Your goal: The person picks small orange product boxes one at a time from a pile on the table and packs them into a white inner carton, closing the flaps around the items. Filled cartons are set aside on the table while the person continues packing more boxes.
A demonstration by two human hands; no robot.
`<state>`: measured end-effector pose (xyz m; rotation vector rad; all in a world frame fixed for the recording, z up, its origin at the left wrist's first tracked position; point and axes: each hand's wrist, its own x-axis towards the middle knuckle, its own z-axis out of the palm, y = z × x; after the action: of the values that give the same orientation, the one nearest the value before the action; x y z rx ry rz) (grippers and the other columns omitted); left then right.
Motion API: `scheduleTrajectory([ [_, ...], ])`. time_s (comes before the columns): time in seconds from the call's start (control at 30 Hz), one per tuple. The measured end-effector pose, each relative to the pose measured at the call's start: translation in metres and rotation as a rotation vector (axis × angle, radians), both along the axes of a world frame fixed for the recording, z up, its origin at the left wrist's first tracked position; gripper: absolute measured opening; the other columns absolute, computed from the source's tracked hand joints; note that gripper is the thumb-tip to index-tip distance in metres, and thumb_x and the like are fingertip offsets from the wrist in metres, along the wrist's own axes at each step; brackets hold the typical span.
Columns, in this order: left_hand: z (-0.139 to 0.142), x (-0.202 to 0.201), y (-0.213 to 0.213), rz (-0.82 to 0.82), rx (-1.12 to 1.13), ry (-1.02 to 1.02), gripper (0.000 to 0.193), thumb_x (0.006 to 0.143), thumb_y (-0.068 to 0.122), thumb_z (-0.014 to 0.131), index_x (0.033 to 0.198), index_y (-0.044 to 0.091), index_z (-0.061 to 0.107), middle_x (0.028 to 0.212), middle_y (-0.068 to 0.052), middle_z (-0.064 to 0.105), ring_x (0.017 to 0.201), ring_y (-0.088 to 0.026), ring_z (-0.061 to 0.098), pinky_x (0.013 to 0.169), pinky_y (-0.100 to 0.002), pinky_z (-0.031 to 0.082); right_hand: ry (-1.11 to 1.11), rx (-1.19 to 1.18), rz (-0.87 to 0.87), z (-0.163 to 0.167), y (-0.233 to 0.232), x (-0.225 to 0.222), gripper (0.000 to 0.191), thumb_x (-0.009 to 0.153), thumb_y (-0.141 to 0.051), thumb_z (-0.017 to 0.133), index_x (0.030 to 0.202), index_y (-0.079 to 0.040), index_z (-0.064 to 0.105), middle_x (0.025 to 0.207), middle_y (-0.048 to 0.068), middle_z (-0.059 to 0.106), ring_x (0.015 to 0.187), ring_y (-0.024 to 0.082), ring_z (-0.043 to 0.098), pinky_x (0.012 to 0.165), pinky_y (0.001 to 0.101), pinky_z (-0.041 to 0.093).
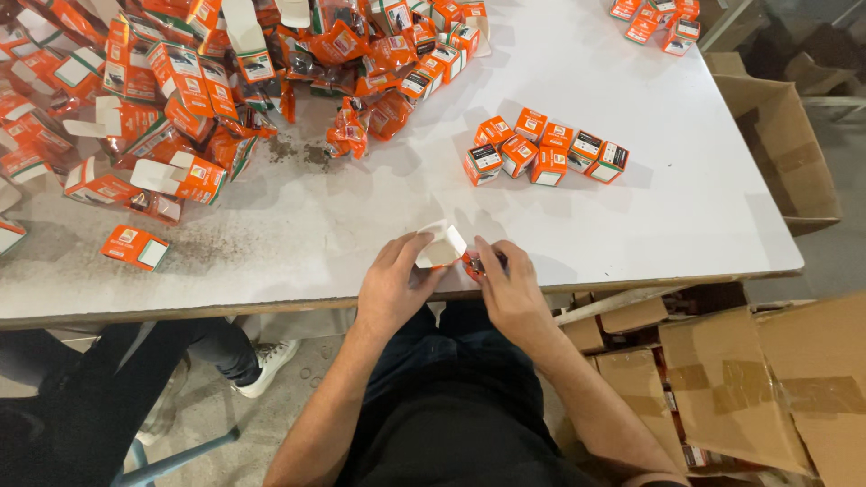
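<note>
The left hand [394,281] pinches the white open flap of a small orange cardboard box [444,246] between thumb and fingertips. The right hand [507,287] curls closed around the box's orange end, just right of those fingers. A cluster of closed orange boxes [544,151] sits well beyond both hands.

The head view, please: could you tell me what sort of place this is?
Probably a packing workshop. A white table carries a heap of flat orange cartons and a cluster of closed boxes, with cardboard cartons on the floor.
</note>
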<state>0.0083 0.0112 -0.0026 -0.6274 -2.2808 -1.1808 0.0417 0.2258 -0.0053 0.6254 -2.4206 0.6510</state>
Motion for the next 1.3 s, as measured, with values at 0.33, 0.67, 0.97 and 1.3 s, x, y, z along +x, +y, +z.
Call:
scheduleTrajectory([
  [0.33,0.003,-0.003,-0.008,-0.125,0.012,-0.129,0.066,0.074,0.008,0.083,0.135,0.008,0.057,0.113,-0.011,0.071,0.077,-0.025,0.070,0.076,-0.040,0.055,0.128,0.021,0.219,0.030,-0.013,-0.021,0.033,0.087,-0.006,0.077,0.117,-0.001,0.065,0.122,0.016,0.064,0.109,0.030,0.062,0.093,0.0408,0.054],
  [0.67,-0.002,-0.003,-0.005,-0.035,-0.040,0.107,0.059,0.070,0.012,0.082,0.125,0.009,0.060,0.121,-0.009,0.070,0.099,-0.030,0.071,0.086,-0.039,0.054,-0.056,0.047,0.395,0.059,-0.018,-0.031,0.033,0.091,-0.010,0.070,0.122,0.001,0.065,0.126,0.014,0.065,0.117,0.034,0.058,0.099,0.0422,0.048],
  [0.97,0.000,-0.002,-0.010,-0.079,-0.061,-0.006,0.051,0.074,0.012,0.080,0.122,0.006,0.063,0.123,-0.011,0.069,0.096,-0.031,0.068,0.084,-0.043,0.054,-0.143,0.001,0.152,0.026,-0.026,-0.065,0.020,0.093,-0.019,0.075,0.111,-0.012,0.070,0.104,-0.002,0.070,0.107,0.024,0.056,0.100,0.0441,0.036],
  [1.3,-0.006,0.006,-0.003,0.045,-0.036,0.135,0.055,0.073,0.011,0.083,0.124,0.007,0.065,0.116,-0.015,0.062,0.106,-0.033,0.062,0.086,-0.042,0.056,0.050,0.211,0.011,0.014,-0.031,-0.026,0.033,0.096,-0.026,0.070,0.123,-0.007,0.069,0.131,0.011,0.050,0.130,0.034,0.039,0.105,0.0565,0.030],
])
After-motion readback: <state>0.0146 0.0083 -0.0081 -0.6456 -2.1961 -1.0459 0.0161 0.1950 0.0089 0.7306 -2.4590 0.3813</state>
